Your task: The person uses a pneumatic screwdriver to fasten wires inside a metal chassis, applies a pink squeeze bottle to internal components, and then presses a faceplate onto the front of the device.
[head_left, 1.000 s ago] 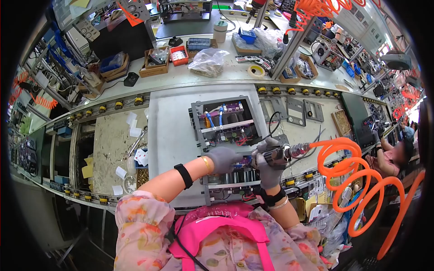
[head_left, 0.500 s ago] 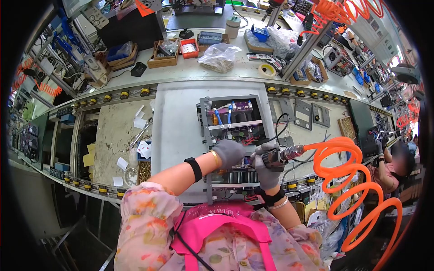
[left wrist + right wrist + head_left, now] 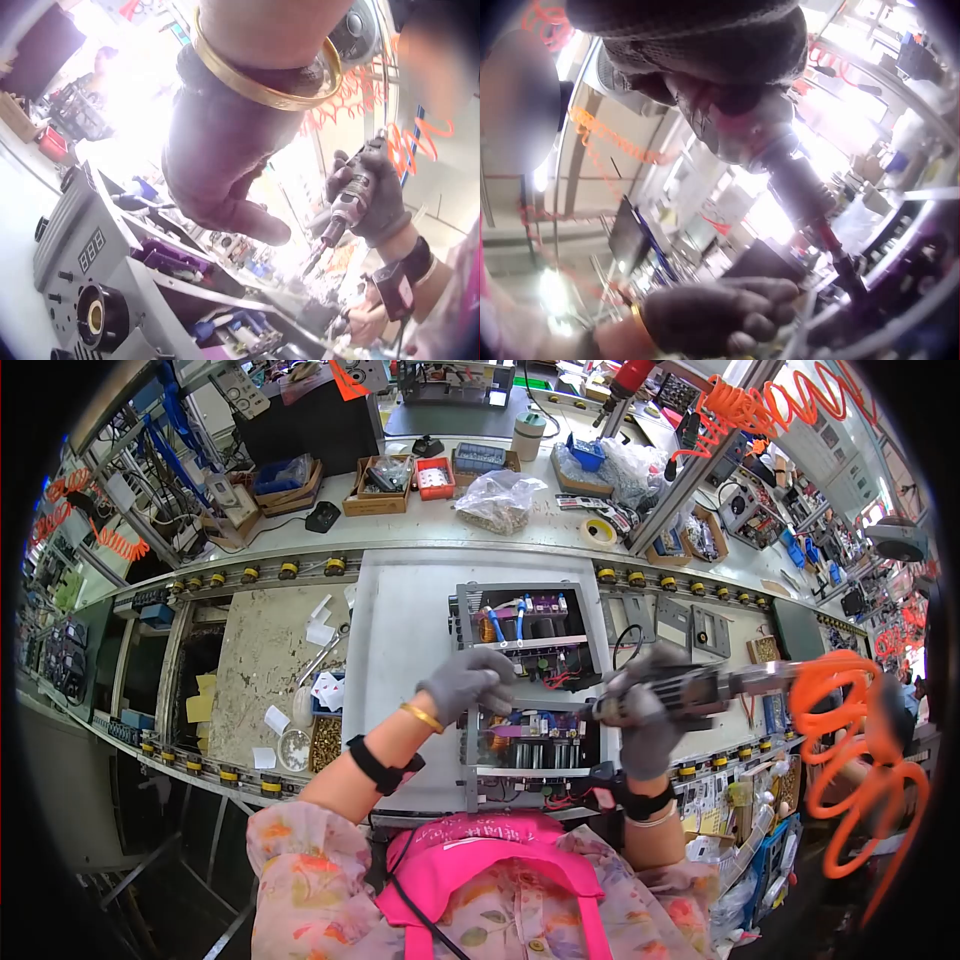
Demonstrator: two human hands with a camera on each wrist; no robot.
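Observation:
My gloved left hand [image 3: 466, 682] hovers by the left side of two open metal chassis, its fingers loosely bent; nothing shows between them. My gloved right hand [image 3: 645, 720] grips an air screwdriver [image 3: 690, 695], tilted, with its tail toward the right and joined to an orange coiled hose [image 3: 838, 705]. In the left wrist view the screwdriver's bit [image 3: 313, 259] points down. The far chassis [image 3: 463, 622] shows blue cables and purple boards. The near chassis [image 3: 470, 750] holds a row of black cylinders, with the right hand close beside its right edge.
Both chassis sit on a pale board [image 3: 400, 610] between roller rails [image 3: 288, 571]. Grey panels [image 3: 710, 630] lie to the right. A box of small brass-coloured parts [image 3: 327, 740] and paper scraps [image 3: 320, 632] are at left. Across the bench stand a red bin [image 3: 434, 478] and a plastic bag [image 3: 498, 500].
My left hand has moved back to the left, uncovering the near chassis. The right hand has shifted right with the screwdriver, whose body has swung over sideways. The head view has shifted slightly.

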